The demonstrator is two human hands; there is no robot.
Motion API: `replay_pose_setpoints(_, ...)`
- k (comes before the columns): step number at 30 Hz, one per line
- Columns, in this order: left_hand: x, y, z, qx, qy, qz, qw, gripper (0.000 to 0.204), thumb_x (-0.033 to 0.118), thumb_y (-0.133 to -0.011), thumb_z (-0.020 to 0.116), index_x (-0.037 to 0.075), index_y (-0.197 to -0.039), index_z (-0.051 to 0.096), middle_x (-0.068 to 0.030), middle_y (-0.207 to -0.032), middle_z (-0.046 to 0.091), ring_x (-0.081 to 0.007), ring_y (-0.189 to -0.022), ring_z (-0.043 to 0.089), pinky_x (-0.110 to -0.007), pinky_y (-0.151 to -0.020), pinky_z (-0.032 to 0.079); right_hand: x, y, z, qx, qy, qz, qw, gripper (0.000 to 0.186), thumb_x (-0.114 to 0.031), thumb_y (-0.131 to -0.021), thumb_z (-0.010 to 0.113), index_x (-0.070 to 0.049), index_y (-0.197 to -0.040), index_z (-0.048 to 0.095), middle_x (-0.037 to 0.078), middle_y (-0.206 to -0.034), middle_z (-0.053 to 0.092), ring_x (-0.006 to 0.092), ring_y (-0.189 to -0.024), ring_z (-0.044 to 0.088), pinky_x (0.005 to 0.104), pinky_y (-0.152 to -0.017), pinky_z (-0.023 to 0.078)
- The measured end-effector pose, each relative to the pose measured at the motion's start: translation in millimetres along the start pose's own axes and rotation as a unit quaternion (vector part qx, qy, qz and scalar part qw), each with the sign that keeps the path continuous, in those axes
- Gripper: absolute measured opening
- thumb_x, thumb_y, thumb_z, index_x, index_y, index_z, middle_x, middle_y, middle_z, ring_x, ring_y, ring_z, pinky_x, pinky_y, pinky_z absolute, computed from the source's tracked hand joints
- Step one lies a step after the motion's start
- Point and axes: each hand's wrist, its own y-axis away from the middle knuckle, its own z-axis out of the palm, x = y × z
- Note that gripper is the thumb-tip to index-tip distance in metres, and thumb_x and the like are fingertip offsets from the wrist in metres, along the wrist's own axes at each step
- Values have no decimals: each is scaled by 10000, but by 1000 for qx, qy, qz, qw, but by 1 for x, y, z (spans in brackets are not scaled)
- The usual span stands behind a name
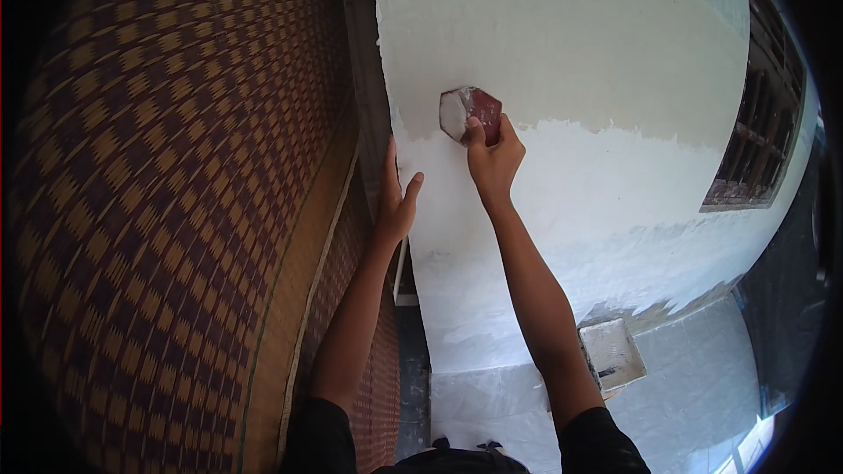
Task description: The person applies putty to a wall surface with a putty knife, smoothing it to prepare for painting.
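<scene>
Wall [562, 44] under skim-coating, seen from above the worker's forearms: fresh white coat covers the lower band, with the duller uncoated surface above it from about 11 to 2 o'clock. A woven patterned mat [176, 193] fills the 9 o'clock side, and a barred window [760, 136] sits at 3 o'clock. The tray [613, 353], at 5 o'clock of the working hand, is a shallow rectangular pan smeared white inside; how much material remains in it cannot be told. The right hand [496, 162] is clamped on the trowel [470, 112], a small reddish blade loaded with white, pressed at the coat's upper edge. The left hand [397, 202] is open, fingers spread, resting flat at the wall's corner. Good practice here, in judgement: hold the blade shallow, overlap the wet edge, keep pressure even.
</scene>
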Motion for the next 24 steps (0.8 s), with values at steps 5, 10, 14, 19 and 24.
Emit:
replay_pose_setpoints(5,4,0,-2,-3,-14,-3,1000,714,197,-960,519,13,-1530,129,-196,-1585,170,-319,-1471,165,-435,-1191,144,11,1,-22,54,-115,6,992,180,-136,-893,671,37,-890,625,87,-727,687,140,-638,634,281,-626,494)
replay_pose_setpoints(10,2,2,5,10,7,4,1000,718,201,-961,517,9,-1529,122,-195,-1589,158,-319,-1474,154,-435,-1194,134,-3,6,4,-69,51,-56,995,149,-110,-882,666,32,-888,620,124,-705,679,194,-622,652,300,-621,498)
replay_pose_setpoints(14,3,2,-1,7,15,-4,1000,719,203,-962,514,4,-1528,118,-196,-1590,154,-318,-1475,149,-436,-1194,132,2,-1,-15,31,7,-9,999,146,-108,-874,661,32,-876,619,127,-692,675,203,-590,635,314,-617,497)
replay_pose_setpoints(19,3,2,1,4,-7,-2,1000,711,196,-962,508,-1,-1527,125,-195,-1589,157,-313,-1477,142,-428,-1193,129,-1,10,-16,18,-97,0,995,158,-129,-887,667,25,-910,635,106,-709,671,166,-615,611,292,-617,481)
replay_pose_setpoints(24,1,1,3,5,26,-4,1000,713,194,-962,509,5,-1530,121,-197,-1590,154,-312,-1478,140,-433,-1193,128,-1,2,-7,-30,37,-10,999,150,-116,-875,660,25,-879,609,143,-677,644,242,-594,626,318,-593,484)
